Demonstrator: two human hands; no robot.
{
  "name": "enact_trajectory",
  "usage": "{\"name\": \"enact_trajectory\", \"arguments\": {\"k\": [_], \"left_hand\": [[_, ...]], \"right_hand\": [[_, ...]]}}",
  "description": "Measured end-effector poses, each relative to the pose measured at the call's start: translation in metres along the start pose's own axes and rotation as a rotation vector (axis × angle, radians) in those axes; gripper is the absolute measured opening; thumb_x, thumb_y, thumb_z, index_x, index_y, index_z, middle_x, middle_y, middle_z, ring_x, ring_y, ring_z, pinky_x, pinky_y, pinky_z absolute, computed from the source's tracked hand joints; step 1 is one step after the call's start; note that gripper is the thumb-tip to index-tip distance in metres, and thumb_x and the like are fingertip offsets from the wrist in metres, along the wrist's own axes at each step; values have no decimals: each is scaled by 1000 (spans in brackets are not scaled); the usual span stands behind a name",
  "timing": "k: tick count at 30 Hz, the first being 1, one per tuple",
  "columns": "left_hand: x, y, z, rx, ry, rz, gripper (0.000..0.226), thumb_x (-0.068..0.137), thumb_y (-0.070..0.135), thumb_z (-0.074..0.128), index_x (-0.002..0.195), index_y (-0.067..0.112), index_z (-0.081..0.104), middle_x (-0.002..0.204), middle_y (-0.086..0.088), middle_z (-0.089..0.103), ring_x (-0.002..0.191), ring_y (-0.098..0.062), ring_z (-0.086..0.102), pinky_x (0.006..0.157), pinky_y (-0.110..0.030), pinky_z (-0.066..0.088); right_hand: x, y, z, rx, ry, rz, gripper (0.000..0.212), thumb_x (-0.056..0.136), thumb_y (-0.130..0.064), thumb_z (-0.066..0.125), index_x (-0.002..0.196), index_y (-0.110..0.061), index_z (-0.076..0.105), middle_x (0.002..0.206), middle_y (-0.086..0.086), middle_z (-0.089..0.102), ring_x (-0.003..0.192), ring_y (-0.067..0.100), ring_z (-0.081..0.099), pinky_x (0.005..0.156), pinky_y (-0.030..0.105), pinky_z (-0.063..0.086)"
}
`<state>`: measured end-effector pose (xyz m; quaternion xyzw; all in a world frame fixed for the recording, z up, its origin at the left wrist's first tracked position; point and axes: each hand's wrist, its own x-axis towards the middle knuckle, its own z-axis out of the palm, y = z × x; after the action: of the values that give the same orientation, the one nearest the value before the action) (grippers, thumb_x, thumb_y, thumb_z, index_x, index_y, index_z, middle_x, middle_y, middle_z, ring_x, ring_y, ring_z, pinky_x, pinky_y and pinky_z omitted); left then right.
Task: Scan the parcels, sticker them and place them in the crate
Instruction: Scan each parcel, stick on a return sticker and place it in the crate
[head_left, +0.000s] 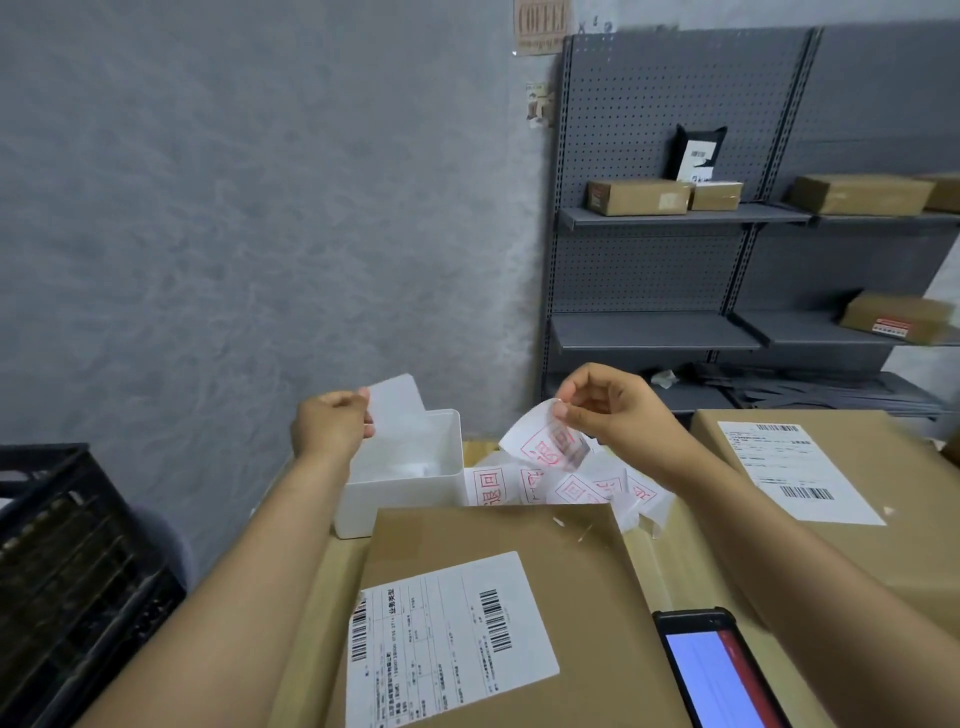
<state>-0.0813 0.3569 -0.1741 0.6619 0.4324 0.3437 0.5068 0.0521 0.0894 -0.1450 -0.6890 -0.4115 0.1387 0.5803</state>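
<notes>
A flat brown cardboard parcel (545, 571) with a white shipping label (447, 639) lies in front of me. My right hand (613, 410) pinches a white sticker with red print (545, 441) above the strip of red-printed stickers (582, 488). My left hand (332, 421) holds a blank white backing sheet (397, 402) over the white plastic bin (395, 493). A black plastic crate (67, 561) stands at the left. A handheld scanner with a lit screen (722, 675) lies at the lower right.
A second large brown parcel (831, 493) with a label lies at the right. Grey pegboard shelving (727, 218) behind holds several cardboard boxes and a black bag. A grey wall fills the left background.
</notes>
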Motion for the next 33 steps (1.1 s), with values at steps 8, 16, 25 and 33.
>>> {"name": "enact_trajectory", "arguments": {"k": [8, 16, 25, 33], "left_hand": [[-2, -19, -10, 347, 35, 107, 28, 80, 41, 72, 90, 16, 63, 98, -3, 65, 94, -28, 63, 74, -30, 44], [-65, 28, 10, 243, -629, 86, 49, 83, 67, 52, 85, 20, 69, 69, 7, 69, 56, -5, 64, 59, -24, 47], [-85, 6, -4, 270, -709, 0, 18, 80, 19, 75, 96, 16, 67, 72, -4, 74, 49, -6, 60, 50, -18, 47], [-88, -14, -5, 297, -680, -90, 26, 78, 10, 73, 100, 16, 61, 60, -1, 68, 49, -7, 59, 47, -18, 47]], "right_hand": [[-6, 17, 11, -8, 28, 131, 17, 83, -6, 72, 86, -8, 56, 87, 22, 66, 84, 36, 67, 73, 37, 51], [-12, 21, 34, 41, 90, 222, 30, 79, -3, 75, 90, -15, 50, 83, 10, 59, 86, 39, 64, 66, 38, 50], [-28, 24, 55, 18, 42, 305, 26, 82, -11, 75, 94, -17, 52, 85, 7, 65, 79, 29, 70, 67, 41, 53], [-29, 32, 76, -420, -23, 311, 27, 81, -26, 74, 94, -29, 50, 89, -7, 62, 81, 15, 64, 72, 33, 52]]}}
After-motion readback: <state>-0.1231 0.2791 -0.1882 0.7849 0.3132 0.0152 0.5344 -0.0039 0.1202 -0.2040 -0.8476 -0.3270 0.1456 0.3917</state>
